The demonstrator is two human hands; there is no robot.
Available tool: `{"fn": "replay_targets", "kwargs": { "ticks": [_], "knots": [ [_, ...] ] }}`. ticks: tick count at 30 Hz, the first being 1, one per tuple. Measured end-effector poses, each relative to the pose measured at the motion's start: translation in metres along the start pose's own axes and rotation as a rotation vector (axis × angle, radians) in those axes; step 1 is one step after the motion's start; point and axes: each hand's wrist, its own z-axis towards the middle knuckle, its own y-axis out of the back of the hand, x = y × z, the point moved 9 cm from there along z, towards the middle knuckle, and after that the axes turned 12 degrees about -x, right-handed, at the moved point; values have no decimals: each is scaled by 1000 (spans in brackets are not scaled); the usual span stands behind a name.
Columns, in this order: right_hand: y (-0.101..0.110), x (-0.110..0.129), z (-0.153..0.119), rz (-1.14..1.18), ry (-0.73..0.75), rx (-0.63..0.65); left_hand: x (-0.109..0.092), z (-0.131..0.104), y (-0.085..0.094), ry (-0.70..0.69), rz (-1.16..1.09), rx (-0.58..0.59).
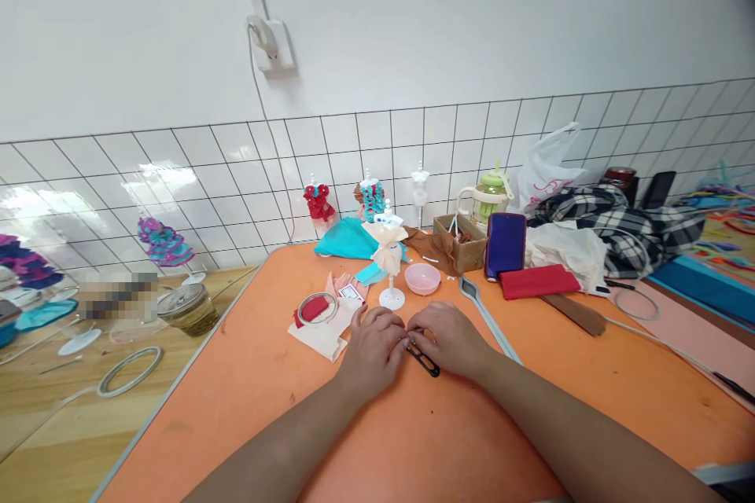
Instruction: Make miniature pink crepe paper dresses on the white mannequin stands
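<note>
My left hand (pixel 373 346) and my right hand (pixel 447 336) meet near the middle of the orange table (pixel 236 416). Their fingertips are pinched together around the upper end of a small black tool (pixel 425 362), whose looped handle points down toward me. Which hand bears it is hard to tell, and anything finer between the fingertips is too small to make out. Just beyond the hands stands a small white dress form (pixel 391 298) wrapped in cream cloth (pixel 388 245). A pink bowl (pixel 422 278) is to its right. Left of my left hand lie cream cloth (pixel 322 338) and red cloth under a ring.
At the back are more small dress forms (pixel 419 192), turquoise cloth (pixel 342 239), a cardboard box (pixel 469 254) and a green-lidded bottle (pixel 491 196). To the right are a phone (pixel 506 246), folded red cloth (pixel 539 281) and a checked garment (pixel 625 228). A glass jar (pixel 187 308) stands left.
</note>
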Motion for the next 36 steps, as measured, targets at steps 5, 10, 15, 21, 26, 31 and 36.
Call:
{"fn": "replay_targets", "kwargs": {
  "ticks": [5,10,15,21,26,31,36],
  "knots": [
    [3,3,0,-64,55,8,18,-1,-2,187,-32,-17],
    [-1,5,-2,-92,87,32,12,0,4,82,35,-50],
    [-2,12,-5,-67,161,16,-5,2,-1,-10,-68,50],
    [21,33,-11,-52,325,-217,27,-1,-11,438,-640,-9],
    [35,28,-8,24,262,-230,55,-15,-29,757,-971,-70],
    [26,-73,0,58,-251,56,71,-17,-27,897,-1142,-203],
    [21,-150,-19,97,-567,241,68,-20,-38,889,-1160,-146]
  ]
}}
